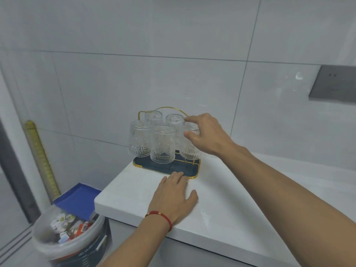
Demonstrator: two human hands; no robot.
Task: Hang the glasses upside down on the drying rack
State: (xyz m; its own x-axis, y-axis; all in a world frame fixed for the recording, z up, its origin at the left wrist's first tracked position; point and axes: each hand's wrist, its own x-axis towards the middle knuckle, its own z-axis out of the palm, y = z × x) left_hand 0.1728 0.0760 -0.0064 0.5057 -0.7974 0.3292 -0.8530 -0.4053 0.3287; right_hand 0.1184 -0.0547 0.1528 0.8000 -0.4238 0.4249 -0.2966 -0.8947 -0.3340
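Note:
A drying rack with a gold wire frame and a dark blue tray (185,170) stands at the far left end of a white counter (221,205). Several clear embossed glasses hang upside down on it, among them a front-left glass (139,139) and a front-middle glass (163,145). My right hand (206,134) wraps its fingers around the rightmost glass (190,151), which sits inverted on the rack. My left hand (176,197), with a red cord at the wrist, lies flat on the counter, fingertips touching the tray's front edge.
The counter's left edge drops off beside a white bin (71,237) full of rubbish, with a blue box (79,198) leaning on it. Grey tiled wall rises behind the rack. A grey socket plate (334,85) sits on the wall at right.

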